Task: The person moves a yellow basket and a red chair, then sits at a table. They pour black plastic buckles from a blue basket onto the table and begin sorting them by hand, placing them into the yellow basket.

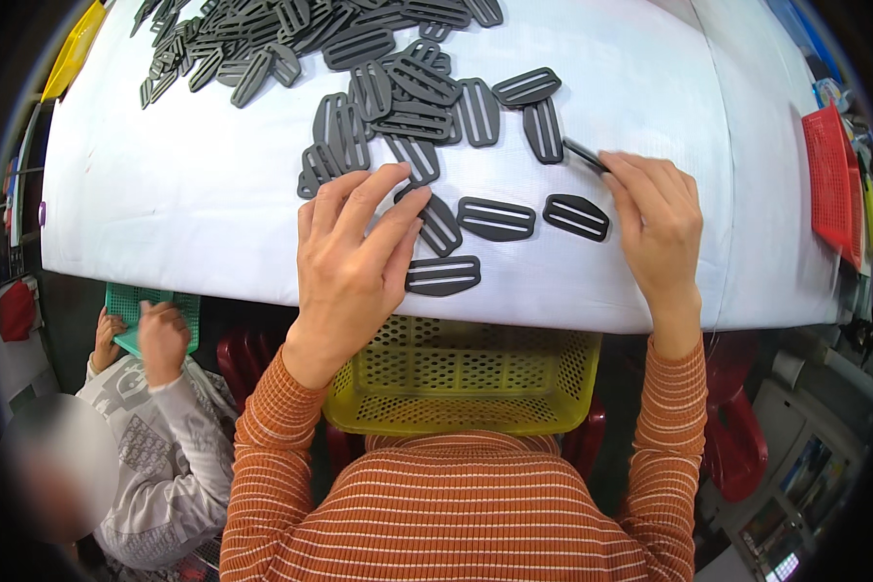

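Flat black plastic strap slide buckles lie about the white table. My right hand (662, 223) pinches one slide buckle (586, 155) between thumb and fingers, tipped up on its edge. Just left of that hand rests another buckle (576, 217), with one more (496, 219) beside it. My left hand (354, 252) has its fingers apart, the fingertips over a slanted buckle (438, 225) and partly covering it. A further buckle (444, 275) lies next to the left thumb, near the table's front edge.
A loose cluster of buckles (412, 97) and a bigger pile (252, 39) occupy the table's far left and middle. Below the front edge sits a yellow-green perforated basket (466, 417). At right stands a red basket (829, 184). Another person (155, 446) sits at left with a green basket (189, 320).
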A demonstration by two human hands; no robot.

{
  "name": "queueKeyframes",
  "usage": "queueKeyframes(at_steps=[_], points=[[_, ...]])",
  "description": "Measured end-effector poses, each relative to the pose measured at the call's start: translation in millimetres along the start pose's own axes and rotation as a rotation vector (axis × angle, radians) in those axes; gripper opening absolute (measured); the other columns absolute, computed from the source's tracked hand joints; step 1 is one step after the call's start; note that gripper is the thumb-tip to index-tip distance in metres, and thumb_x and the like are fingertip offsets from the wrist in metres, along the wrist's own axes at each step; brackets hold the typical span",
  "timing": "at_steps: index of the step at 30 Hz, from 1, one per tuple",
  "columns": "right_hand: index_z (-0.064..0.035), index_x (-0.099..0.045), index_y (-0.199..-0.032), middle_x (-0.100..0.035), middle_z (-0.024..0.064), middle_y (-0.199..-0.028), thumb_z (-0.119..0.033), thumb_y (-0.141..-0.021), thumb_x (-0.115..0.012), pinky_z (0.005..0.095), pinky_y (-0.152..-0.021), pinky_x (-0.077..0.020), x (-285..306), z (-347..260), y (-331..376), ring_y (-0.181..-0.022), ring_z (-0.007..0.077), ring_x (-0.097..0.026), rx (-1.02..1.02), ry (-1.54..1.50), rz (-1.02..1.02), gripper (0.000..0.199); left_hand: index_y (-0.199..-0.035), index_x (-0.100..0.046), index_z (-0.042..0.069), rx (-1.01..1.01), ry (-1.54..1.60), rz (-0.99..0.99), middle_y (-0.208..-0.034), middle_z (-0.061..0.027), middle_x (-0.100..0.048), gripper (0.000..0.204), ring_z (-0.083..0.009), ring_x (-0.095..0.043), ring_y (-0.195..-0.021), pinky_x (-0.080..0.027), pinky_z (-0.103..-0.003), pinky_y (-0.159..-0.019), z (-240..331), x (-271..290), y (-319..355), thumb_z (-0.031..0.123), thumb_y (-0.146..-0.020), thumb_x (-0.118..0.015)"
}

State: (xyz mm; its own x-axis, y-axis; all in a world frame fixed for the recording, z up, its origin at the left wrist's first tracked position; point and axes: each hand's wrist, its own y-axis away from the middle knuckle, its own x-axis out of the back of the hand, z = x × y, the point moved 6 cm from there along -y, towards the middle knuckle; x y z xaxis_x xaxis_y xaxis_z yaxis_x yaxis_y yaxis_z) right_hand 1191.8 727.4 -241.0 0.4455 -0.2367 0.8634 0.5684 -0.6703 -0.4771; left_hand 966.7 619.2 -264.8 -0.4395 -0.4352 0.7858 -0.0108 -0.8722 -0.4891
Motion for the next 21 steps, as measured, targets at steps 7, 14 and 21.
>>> queueKeyframes(at_steps=[7, 14, 21], points=[[-0.0043, -0.072, -0.098, -0.067, 0.0057, -0.091, -0.014, -0.081, -0.076, 0.0337, -0.075, -0.0453, 9, 24, -1, -0.082, 0.021, -0.063, -0.268, -0.189, -0.07, 0.02, -0.106, -0.072, 0.005, -0.088, 0.016, 0.032, -0.117, -0.0052, -0.066, 0.028, -0.0265, -0.059, -0.104, -0.045, -0.039, -0.088, 16, -7, -30, 0.001, -0.079, -0.072], [-0.0063, -0.071, -0.092, -0.061, 0.0043, -0.082, -0.02, -0.08, -0.075, 0.0359, -0.074, -0.0427, -27, -37, -33, -0.081, 0.0205, -0.059, 0.041, 0.123, 0.071, 0.018, -0.105, -0.072, 0.006, -0.284, -0.13, 0.018, -0.106, -0.0028, -0.068, 0.021, -0.0233, -0.059, -0.096, -0.046, -0.036, -0.082, 20, -53, -105, 0.016, -0.087, -0.069], [-0.0068, -0.068, -0.082, -0.063, 0.0044, -0.077, -0.015, -0.083, -0.07, 0.0355, -0.07, -0.0431, -18, -1, -26, -0.073, 0.0191, -0.061, 0.021, 0.158, 0.065, 0.008, -0.103, -0.073, 0.006, -0.319, -0.185, -0.033, -0.09, -0.0035, -0.07, 0.02, -0.0207, -0.06, -0.087, -0.047, -0.036, -0.077, 14, -78, -118, 0.017, -0.088, -0.068]])
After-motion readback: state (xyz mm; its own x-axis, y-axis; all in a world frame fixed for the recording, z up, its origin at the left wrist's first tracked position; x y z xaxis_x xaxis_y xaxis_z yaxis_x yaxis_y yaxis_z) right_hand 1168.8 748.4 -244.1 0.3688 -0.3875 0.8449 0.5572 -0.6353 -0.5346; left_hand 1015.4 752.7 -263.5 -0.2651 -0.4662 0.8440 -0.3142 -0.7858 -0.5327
